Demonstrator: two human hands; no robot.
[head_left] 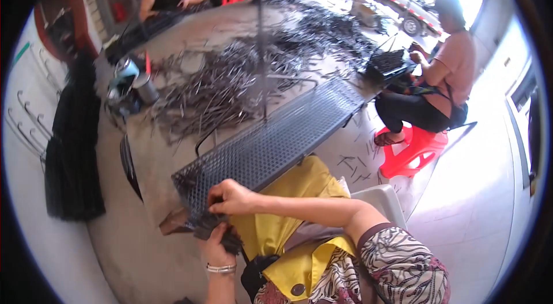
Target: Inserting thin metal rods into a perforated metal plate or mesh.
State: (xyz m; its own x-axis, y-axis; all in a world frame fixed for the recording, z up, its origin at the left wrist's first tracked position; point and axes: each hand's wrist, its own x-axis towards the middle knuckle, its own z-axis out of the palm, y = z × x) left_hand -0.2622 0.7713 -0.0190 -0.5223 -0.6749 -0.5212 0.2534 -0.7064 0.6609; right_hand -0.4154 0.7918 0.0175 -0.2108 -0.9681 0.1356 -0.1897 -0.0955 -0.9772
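My left hand [216,247], with a pale bracelet at the wrist, is closed around a bundle of short dark strips [231,242]. Just above it, my right hand [235,197] is held with its fingers bent together over the near left end of a long black perforated tray [271,131]. Whatever the right fingertips pinch is too small to make out. The tray slants from my hands toward the far right, its near edge by the yellow apron [276,189] on my lap. A thin upright pole [262,45] stands behind the tray.
Loose dark strips [230,82] lie heaped across the table. Cans [144,88] stand at its left, near a hanging black bundle [75,148]. A person [455,68] sits on a red stool [412,151] at right; others work across the table. Strips litter the floor.
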